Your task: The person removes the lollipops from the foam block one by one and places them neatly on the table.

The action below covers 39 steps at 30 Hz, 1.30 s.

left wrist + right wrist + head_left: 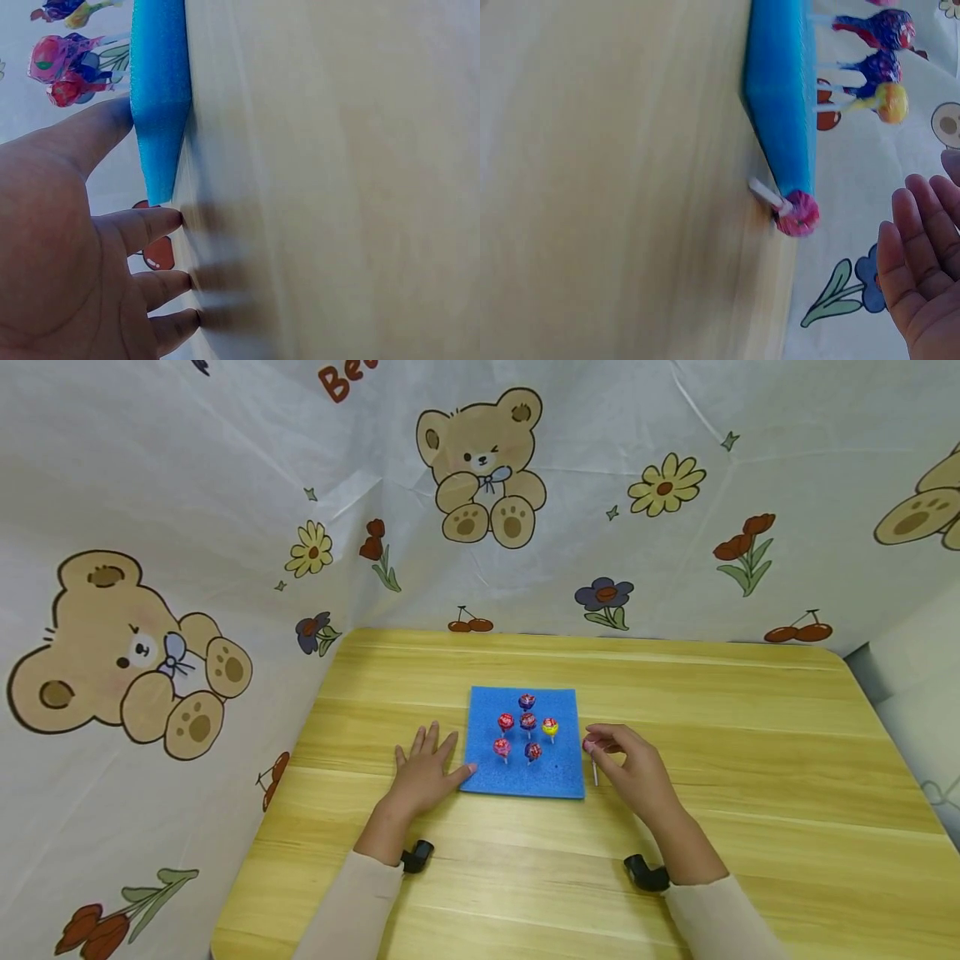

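A blue foam block (pixel 487 781) lies on the table with several wrapped lollipops standing in it on their sticks, among them a yellow lollipop (pixel 550 727) and a pink lollipop (pixel 502 747). My left hand (pixel 422 778) is spread flat at the block's left side, its thumb on the block's edge and its other fingertips on the table. Beside the block's right edge lies a loose pinkish-red lollipop (pixel 798 214), its white stick (pixel 596 773) towards me. Over it hovers my right hand (pixel 633 772), fingers loosely bent; the right wrist view shows them apart from the candy.
The wood-grain table (pixel 750 760) reaches to a white cloth (pixel 570 585) printed with bears and flowers, which hangs behind it and along the left. A dark strap with a small camera (pixel 647 873) is on each wrist.
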Available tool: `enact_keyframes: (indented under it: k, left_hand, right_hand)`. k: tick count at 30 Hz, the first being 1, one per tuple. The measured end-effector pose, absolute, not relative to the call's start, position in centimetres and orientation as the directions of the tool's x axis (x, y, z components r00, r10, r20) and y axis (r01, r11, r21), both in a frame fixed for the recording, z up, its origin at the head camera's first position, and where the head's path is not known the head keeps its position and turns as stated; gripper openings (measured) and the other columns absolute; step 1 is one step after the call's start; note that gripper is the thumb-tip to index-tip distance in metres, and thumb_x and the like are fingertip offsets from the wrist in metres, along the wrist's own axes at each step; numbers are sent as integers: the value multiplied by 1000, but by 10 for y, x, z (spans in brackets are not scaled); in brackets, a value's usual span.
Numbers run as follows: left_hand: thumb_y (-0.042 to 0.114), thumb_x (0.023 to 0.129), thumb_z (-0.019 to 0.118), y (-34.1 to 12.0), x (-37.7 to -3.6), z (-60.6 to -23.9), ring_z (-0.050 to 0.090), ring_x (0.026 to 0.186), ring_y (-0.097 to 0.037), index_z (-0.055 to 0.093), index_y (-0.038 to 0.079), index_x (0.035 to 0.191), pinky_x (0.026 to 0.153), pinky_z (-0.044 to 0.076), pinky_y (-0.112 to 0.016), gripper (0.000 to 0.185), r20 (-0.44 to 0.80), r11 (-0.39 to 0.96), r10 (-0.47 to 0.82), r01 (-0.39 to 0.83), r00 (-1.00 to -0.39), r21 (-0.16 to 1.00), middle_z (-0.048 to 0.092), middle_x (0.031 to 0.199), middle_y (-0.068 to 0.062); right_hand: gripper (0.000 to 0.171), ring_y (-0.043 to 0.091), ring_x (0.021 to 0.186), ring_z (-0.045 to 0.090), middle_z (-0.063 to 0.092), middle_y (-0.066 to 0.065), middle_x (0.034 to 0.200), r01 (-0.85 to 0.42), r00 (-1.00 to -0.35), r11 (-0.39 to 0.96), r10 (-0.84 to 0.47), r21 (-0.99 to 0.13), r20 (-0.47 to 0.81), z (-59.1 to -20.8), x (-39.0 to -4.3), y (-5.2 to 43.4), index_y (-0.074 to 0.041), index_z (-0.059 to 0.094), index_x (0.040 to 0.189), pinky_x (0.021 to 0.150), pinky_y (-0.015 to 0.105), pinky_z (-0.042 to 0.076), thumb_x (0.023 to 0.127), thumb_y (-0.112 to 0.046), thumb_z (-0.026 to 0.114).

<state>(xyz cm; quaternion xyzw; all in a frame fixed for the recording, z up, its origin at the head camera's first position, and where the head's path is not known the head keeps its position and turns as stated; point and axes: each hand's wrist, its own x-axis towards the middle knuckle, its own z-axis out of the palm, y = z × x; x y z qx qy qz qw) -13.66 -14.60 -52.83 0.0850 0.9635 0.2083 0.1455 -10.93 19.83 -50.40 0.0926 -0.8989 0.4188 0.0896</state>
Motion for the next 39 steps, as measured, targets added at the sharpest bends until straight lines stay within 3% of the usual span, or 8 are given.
enact_keyframes:
  k: [4, 18, 28, 39]
  left_hand:
    - [69, 95, 51, -146, -137, -528, -2, 159, -36, 31, 23, 161, 117, -3, -76, 82, -264, 899, 219, 89, -939, 430, 5, 172, -12]
    - [67, 96, 52, -146, -137, -528, -2, 159, -37, 31, 22, 161, 117, -3, -76, 82, -255, 894, 223, 93, -941, 437, 6, 172, -13]
    - [69, 95, 51, -146, -138, -529, -2, 159, -36, 31, 23, 161, 117, -4, -76, 83, -260, 895, 222, 90, -940, 438, 6, 172, -12]
    - [67, 96, 52, -146, -137, -528, -1, 159, -37, 31, 22, 161, 117, -3, -76, 81, -255, 895, 223, 93, -941, 436, 7, 172, -12]
  right_hand:
    - [27, 15, 95, 65, 71, 3, 108, -252, -966, 618, -116, -745, 230, -507, -108, 190, -6, 69, 123, 82, 26, 57, 97, -16, 69]
    - [28, 23, 100, 70, 70, 8, 114, -217, -971, 572, -214, -791, 111, -514, -112, 157, -4, 70, 122, 90, 40, 59, 95, -13, 71]
    - [32, 22, 103, 69, 70, 7, 114, -132, -972, 591, -235, -796, -13, -516, -118, 143, -7, 69, 126, 92, 40, 58, 96, -17, 71]
    - [28, 21, 102, 70, 70, 7, 115, -154, -968, 581, -253, -799, 2, -516, -121, 131, -7, 70, 122, 92, 39, 59, 95, -14, 71]
